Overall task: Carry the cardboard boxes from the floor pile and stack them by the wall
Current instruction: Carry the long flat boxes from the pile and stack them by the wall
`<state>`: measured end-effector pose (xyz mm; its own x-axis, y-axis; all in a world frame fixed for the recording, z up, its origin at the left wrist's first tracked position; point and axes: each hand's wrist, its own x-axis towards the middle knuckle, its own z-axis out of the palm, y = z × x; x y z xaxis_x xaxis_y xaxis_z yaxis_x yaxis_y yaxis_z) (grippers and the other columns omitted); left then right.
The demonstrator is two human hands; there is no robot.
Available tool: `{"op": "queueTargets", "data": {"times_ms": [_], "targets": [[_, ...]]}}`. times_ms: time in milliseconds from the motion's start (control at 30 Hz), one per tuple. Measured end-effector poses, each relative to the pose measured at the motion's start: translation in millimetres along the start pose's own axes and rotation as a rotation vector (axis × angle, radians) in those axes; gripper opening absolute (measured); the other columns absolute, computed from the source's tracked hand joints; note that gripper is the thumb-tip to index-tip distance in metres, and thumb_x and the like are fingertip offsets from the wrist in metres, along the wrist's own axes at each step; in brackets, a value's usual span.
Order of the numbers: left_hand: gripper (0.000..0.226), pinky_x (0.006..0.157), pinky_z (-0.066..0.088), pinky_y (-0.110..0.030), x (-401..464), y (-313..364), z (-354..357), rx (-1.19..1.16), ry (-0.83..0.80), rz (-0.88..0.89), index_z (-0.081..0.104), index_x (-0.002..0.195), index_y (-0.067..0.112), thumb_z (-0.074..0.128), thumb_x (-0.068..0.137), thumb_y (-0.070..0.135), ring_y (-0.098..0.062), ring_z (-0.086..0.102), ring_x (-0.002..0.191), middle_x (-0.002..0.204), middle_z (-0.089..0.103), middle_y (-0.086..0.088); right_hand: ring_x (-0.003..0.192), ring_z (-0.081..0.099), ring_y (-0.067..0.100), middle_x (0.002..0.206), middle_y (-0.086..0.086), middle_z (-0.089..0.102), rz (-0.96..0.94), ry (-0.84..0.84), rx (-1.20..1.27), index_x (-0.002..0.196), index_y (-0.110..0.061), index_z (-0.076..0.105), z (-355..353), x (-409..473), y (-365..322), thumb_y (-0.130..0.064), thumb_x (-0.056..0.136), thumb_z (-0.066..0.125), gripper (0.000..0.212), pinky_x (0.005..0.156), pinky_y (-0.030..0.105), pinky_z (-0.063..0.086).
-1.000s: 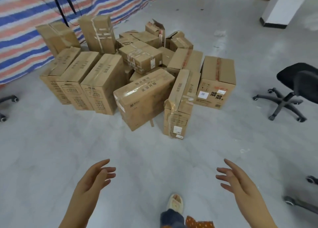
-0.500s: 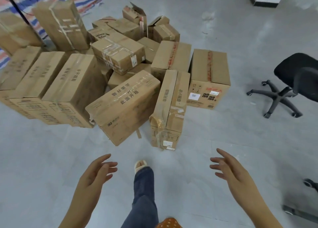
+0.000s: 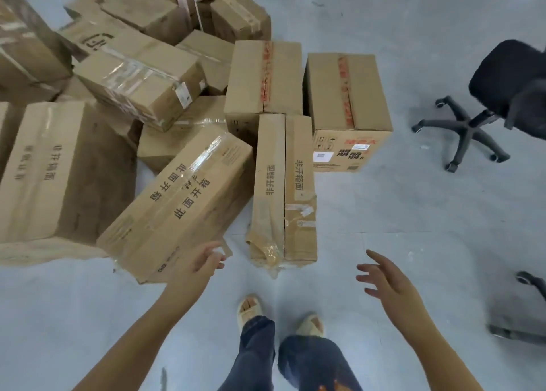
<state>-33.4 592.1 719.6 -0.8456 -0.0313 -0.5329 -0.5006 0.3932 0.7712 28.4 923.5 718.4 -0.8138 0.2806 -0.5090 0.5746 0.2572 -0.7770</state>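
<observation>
A pile of brown cardboard boxes covers the grey floor ahead. Nearest me a long tilted box (image 3: 177,204) with black printed characters leans on the pile, and a narrow upright box (image 3: 283,189) with torn tape stands just right of it. A squarer box (image 3: 345,95) with red tape stands behind on the right. My left hand (image 3: 201,263) is stretched out with relaxed fingers over the near corner of the tilted box, holding nothing. My right hand (image 3: 384,281) hovers with spread fingers over bare floor, right of the narrow box.
A black office chair (image 3: 487,101) on castors stands at the right. Another chair's castor and base (image 3: 529,281) show at the right edge. My feet (image 3: 280,314) in pale slippers stand just short of the narrow box. More boxes (image 3: 133,74) lie stacked behind.
I have stepped closer to the pile, so the boxes fill more of the view. Both hands have reached forward; the left now overlaps the tilted box's near corner.
</observation>
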Motion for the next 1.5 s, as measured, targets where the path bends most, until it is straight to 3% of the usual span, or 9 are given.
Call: {"op": "queueTargets", "data": {"times_ms": [233, 333, 433, 533, 633, 800, 1167, 1333, 1500], "targets": [[0.033, 0.091, 0.043, -0.032, 144.2, -60.2, 80.9, -0.123, 0.024, -0.324, 0.051, 0.129, 0.010, 0.052, 0.098, 0.018, -0.019, 0.052, 0.096, 0.102, 0.056, -0.005, 0.095, 0.060, 0.009, 0.124, 0.002, 0.057, 0.238, -0.112, -0.074, 0.132, -0.023, 0.045, 72.4, 149.2, 68.6, -0.028, 0.100, 0.041, 0.033, 0.081, 0.020, 0.048], [0.048, 0.105, 0.039, -0.039, 191.9, -97.8, 118.3, -0.143, 0.077, -0.445, 0.042, 0.139, 0.015, 0.053, 0.096, 0.032, -0.022, 0.050, 0.115, 0.127, 0.050, -0.007, 0.119, 0.052, 0.020, 0.140, 0.004, 0.047, 0.349, -0.105, -0.049, 0.139, -0.024, 0.038, 102.0, 203.4, 103.2, -0.033, 0.099, 0.044, 0.041, 0.097, 0.030, 0.043], [0.048, 0.089, 0.046, -0.027, 219.3, -126.5, 144.0, -0.192, -0.020, -0.481, 0.039, 0.137, 0.020, 0.054, 0.094, 0.035, -0.017, 0.055, 0.110, 0.132, 0.050, -0.004, 0.137, 0.035, 0.020, 0.152, -0.001, 0.030, 0.398, -0.168, 0.006, 0.149, -0.024, 0.022, 125.5, 235.9, 132.8, -0.040, 0.095, 0.049, 0.062, 0.102, 0.030, 0.035], [0.037, 0.069, 0.051, -0.016, 231.9, -152.1, 158.5, -0.216, -0.110, -0.487, 0.047, 0.126, 0.025, 0.059, 0.091, 0.032, -0.013, 0.063, 0.099, 0.120, 0.061, -0.001, 0.124, 0.045, 0.013, 0.138, -0.007, 0.042, 0.375, -0.258, 0.036, 0.142, -0.029, 0.026, 140.0, 250.0, 156.5, -0.031, 0.094, 0.056, 0.057, 0.090, 0.015, 0.043], [0.040, 0.075, 0.049, -0.017, 238.6, -171.4, 164.7, -0.232, -0.089, -0.507, 0.046, 0.125, 0.032, 0.064, 0.089, 0.028, -0.011, 0.063, 0.102, 0.113, 0.063, 0.009, 0.105, 0.054, 0.001, 0.118, -0.018, 0.052, 0.400, -0.270, 0.080, 0.138, -0.031, 0.031, 148.6, 257.4, 172.7, -0.026, 0.090, 0.063, 0.058, 0.068, 0.007, 0.048], [0.039, 0.072, 0.052, -0.016, 246.3, -180.4, 171.3, -0.290, -0.149, -0.548, 0.051, 0.127, 0.025, 0.063, 0.090, 0.024, -0.009, 0.068, 0.096, 0.111, 0.069, 0.004, 0.107, 0.055, 0.001, 0.120, -0.019, 0.056, 0.415, -0.264, 0.138, 0.138, -0.035, 0.035, 151.4, 262.0, 181.6, -0.031, 0.087, 0.065, 0.059, 0.085, 0.018, 0.049], [0.038, 0.084, 0.050, -0.035, 207.2, -92.9, 132.1, -0.475, -0.104, -0.508, 0.050, 0.131, 0.032, 0.056, 0.093, 0.030, -0.010, 0.065, 0.103, 0.116, 0.068, 0.008, 0.115, 0.057, 0.010, 0.126, -0.014, 0.059, 0.316, -0.188, 0.346, 0.137, -0.040, 0.041, 117.3, 218.4, 88.6, -0.055, 0.077, 0.066, 0.066, 0.100, 0.040, 0.048], [0.034, 0.082, 0.055, -0.039, 173.1, -26.9, 108.8, -0.512, -0.067, -0.450, 0.054, 0.125, 0.028, 0.060, 0.092, 0.023, 0.001, 0.067, 0.084, 0.096, 0.071, 0.017, 0.098, 0.066, 0.010, 0.108, -0.017, 0.069, 0.311, -0.147, 0.418, 0.124, -0.043, 0.053, 88.3, 178.1, 32.6, -0.034, 0.093, 0.054, 0.031, 0.081, 0.036, 0.052], [0.041, 0.096, 0.047, -0.054, 125.6, 29.8, 88.4, -0.522, -0.099, -0.430, 0.050, 0.130, 0.024, 0.062, 0.090, 0.024, -0.011, 0.055, 0.105, 0.103, 0.058, 0.021, 0.087, 0.064, 0.019, 0.095, -0.011, 0.072, 0.276, -0.056, 0.406, 0.110, -0.039, 0.062, 63.2, 136.8, -14.5, -0.034, 0.095, 0.052, 0.019, 0.068, 0.037, 0.042]]}}
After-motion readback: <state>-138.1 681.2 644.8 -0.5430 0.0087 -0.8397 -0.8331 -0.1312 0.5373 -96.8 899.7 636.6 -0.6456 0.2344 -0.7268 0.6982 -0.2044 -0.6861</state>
